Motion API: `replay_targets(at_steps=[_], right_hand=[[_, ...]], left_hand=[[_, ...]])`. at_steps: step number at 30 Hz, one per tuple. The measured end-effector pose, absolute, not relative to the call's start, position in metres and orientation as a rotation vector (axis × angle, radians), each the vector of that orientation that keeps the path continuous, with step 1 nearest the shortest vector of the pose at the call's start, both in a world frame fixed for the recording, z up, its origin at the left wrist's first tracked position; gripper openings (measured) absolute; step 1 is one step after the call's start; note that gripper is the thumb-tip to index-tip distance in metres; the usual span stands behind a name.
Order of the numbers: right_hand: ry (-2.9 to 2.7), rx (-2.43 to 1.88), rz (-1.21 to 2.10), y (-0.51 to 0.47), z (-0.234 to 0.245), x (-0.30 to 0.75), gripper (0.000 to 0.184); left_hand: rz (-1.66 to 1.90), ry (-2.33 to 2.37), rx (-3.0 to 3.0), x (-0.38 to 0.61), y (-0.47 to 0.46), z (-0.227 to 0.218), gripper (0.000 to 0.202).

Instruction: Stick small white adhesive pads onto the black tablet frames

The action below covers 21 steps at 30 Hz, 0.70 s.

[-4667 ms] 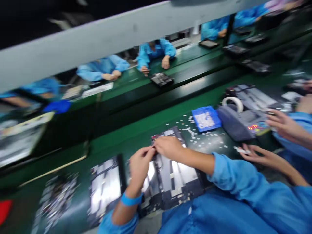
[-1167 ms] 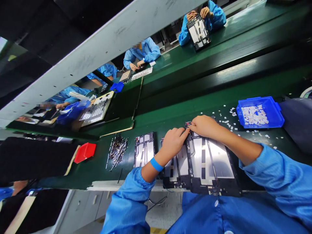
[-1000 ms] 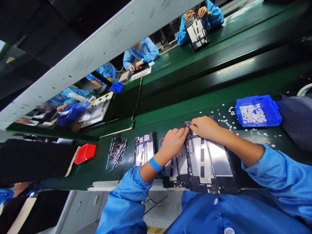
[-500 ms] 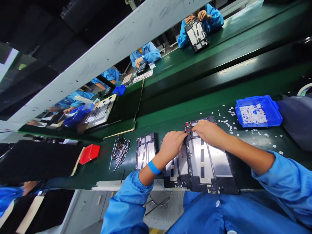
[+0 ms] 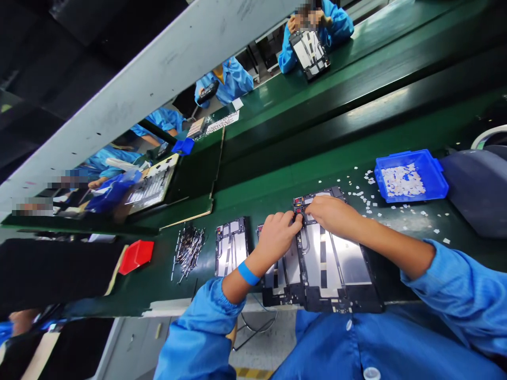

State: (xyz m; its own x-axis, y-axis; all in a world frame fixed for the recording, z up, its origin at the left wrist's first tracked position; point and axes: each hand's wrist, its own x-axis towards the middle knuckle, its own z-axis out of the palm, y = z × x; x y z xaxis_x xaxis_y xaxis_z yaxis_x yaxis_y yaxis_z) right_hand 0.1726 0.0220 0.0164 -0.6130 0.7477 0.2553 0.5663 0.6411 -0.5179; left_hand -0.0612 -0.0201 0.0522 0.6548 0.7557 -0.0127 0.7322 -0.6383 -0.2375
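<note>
In front of me lies an opened tablet-like device (image 5: 354,269) with silver plates and black edges. Its upper left corner, with a small red part, is where both hands meet. My right hand (image 5: 332,215) has its fingers pinched together on the top part. Close beside it, my left hand (image 5: 277,237) is closed with its fingertips at the same corner. Whatever is between the fingers is too small or hidden to make out. A second such device (image 5: 292,264) lies directly left, partly under my left hand. A third device (image 5: 230,247) is further left.
A blue tray (image 5: 439,182) of white bits stands at the right, with loose bits (image 5: 368,198) scattered near it. At the left are a pile of thin strips (image 5: 188,250) and a red tray (image 5: 137,257). Co-workers sit across the green bench (image 5: 269,171); one holds a similar device (image 5: 310,53).
The view has shifted slightly, so the scene sits further left. Both hands stay at the device's upper corner, with my left fingers a bit more bent. A co-worker across has raised a dark device.
</note>
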Motion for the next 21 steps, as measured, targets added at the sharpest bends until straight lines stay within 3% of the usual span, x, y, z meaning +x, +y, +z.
replay_targets(at_steps=[5, 11, 21], right_hand=[[-2.123, -0.951, 0.513, 0.015, 0.024, 0.181, 0.026], [-1.698, -1.179, 0.533, -0.006, 0.028, 0.216, 0.023], [-1.769, -1.647, 0.761, -0.042, 0.018, 0.238, 0.026]], left_hand=[[-0.011, -1.43, -2.815, -0.063, -0.015, 0.057, 0.04], [-0.733, -2.33, -2.674, -0.073, -0.037, 0.052, 0.044], [-0.654, -2.847, -2.599, -0.075, -0.044, 0.022, 0.09]])
